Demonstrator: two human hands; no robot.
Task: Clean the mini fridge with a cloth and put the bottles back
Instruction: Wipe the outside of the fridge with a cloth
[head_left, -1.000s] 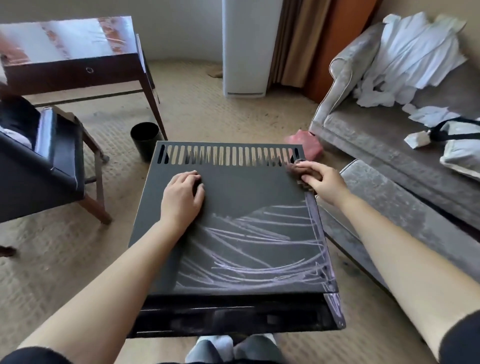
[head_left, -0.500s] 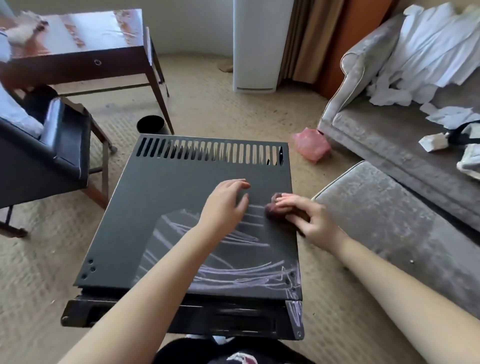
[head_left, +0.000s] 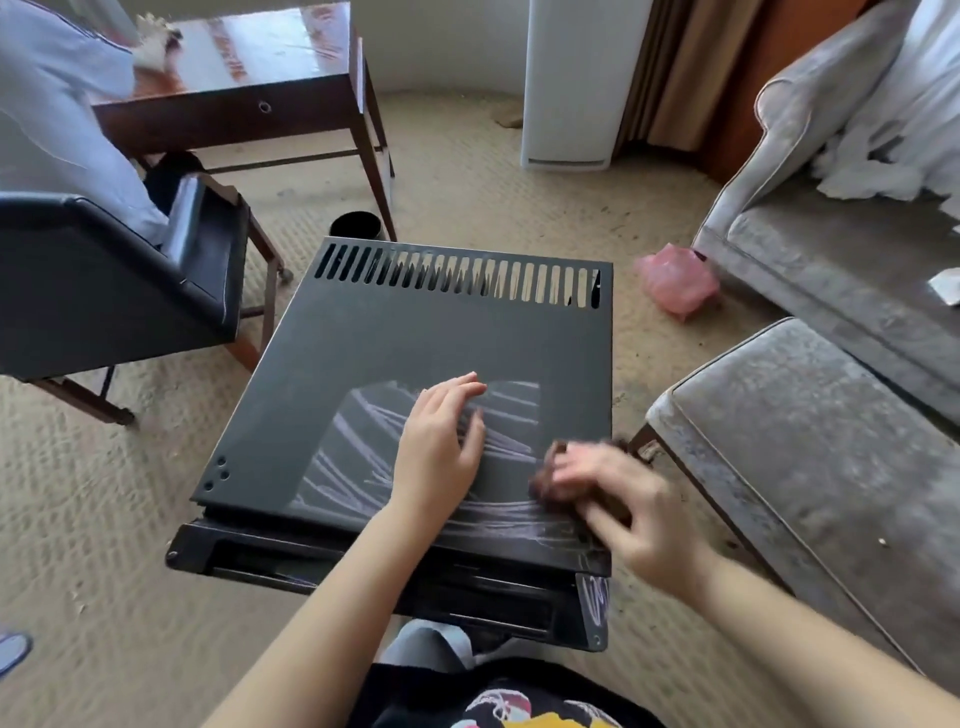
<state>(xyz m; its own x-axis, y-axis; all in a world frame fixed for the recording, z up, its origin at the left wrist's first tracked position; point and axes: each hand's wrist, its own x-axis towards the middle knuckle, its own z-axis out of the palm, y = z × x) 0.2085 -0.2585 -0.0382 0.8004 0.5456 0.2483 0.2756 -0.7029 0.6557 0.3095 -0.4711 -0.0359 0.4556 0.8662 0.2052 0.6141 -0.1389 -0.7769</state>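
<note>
- The mini fridge (head_left: 415, 332) stood on the carpet right in front of the person, its dark top panel facing up at the camera and the vent slots (head_left: 457, 275) along the far edge.
- Wiping was under way, not finished. Pale streaks (head_left: 363, 457) covered the near half of the panel, while the far half by the slots looked plain and matte.
- As a judgement, the job was in its early part. Only the top was being worked, and the inside was out of sight.
- No bottles showed anywhere in view, so putting them back was all to come.
- The cloth (head_left: 545, 480), a dark brown wad, sat on the panel near the front right corner, under the right hand (head_left: 618, 499).
- That hand's fingers (head_left: 576, 462) were smeared by motion blur. They seemed curled down over the cloth, gripping it against the surface.
- The left hand (head_left: 441, 441) lay flat on the middle of the panel, just beside the cloth, with its fingers (head_left: 457, 387) nearly straight, close together and holding nothing. It looked like a bracing hand.
- Further out, a grey footstool (head_left: 805, 441) stood just to the right of the fridge, with a grey sofa (head_left: 831, 260) behind it.
- A pink bag (head_left: 675, 280) lay on the carpet between the fridge and the sofa.
- To the left stood a black chair (head_left: 104, 291), and a small black bin (head_left: 356, 224) sat just beyond the fridge's far edge.
</note>
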